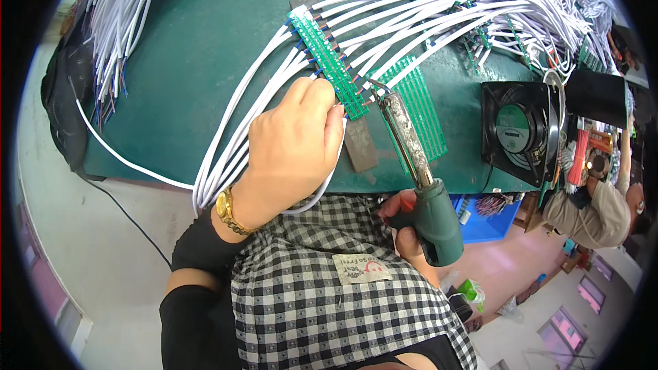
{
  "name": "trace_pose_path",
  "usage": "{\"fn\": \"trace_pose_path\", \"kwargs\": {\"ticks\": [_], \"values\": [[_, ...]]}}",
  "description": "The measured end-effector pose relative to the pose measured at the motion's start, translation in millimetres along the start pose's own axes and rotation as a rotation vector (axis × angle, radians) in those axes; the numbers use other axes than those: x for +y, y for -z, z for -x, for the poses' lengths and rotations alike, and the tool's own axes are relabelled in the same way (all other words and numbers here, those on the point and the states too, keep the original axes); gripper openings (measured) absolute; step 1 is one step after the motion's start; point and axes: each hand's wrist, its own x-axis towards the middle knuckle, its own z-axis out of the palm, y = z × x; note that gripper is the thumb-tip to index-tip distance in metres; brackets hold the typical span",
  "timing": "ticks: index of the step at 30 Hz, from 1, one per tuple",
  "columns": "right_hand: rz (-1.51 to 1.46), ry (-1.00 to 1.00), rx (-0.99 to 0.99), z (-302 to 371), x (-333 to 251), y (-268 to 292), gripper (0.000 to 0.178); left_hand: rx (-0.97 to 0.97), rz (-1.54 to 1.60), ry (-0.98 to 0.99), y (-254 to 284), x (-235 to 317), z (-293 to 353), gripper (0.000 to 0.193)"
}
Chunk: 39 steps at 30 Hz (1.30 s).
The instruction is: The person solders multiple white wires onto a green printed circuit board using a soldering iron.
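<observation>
My right hand (404, 223) is wrapped round the green handle of a soldering iron (410, 140). Its bent tip reaches the lower right end of a narrow green circuit board strip (327, 62). White cables (264, 62) with thin coloured wire ends run to both long sides of that strip. My left hand (291, 140) is closed in a pinch on a white cable (340, 138) at the strip's lower left end; the fingertips partly hide the wire end. Beneath the strip lies a dark grey bar (361, 145).
Wider green circuit boards (415, 113) lie right of the strip on the green table (171, 96). A black fan (515, 131) stands at the table's right. Bundles of white cables (133, 7) fill the far left and far right. A blue bin (490, 218) and another person (589, 216) are at the right.
</observation>
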Motion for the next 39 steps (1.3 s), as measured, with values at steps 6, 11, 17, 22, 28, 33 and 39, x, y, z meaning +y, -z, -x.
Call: {"fn": "trace_pose_path", "kwargs": {"ticks": [6,11,17,22,28,33,39], "values": [[-0.12,-0.135,-0.001,6.0,-22.0,-3.4,0.054,-0.022,0.133,0.133,3.1,-2.4,-5.1,0.016],[-0.083,-0.159,-0.016,9.5,-28.3,-2.0,0.065,-0.027,0.145,0.11,3.6,-3.1,-11.6,0.016],[-0.149,-0.243,0.024,9.6,-30.6,2.1,0.065,-0.139,0.156,0.127,11.2,-3.3,-12.9,0.014],[-0.212,-0.162,-0.007,7.4,-18.5,9.3,0.063,-0.181,0.292,0.226,12.7,-6.1,-3.0,0.006],[-0.307,-0.142,-0.002,0.0,-12.4,2.8,0.061,-0.194,0.51,0.295,11.1,-13.7,-10.2,0.011],[-0.311,-0.154,-0.009,0.1,-10.8,3.9,0.063,-0.212,0.482,0.33,10.5,-10.7,-8.5,0.012],[-0.336,-0.188,-0.034,3.9,-14.6,7.8,0.065,-0.122,0.405,0.332,6.2,-6.9,-5.9,0.011]]}}
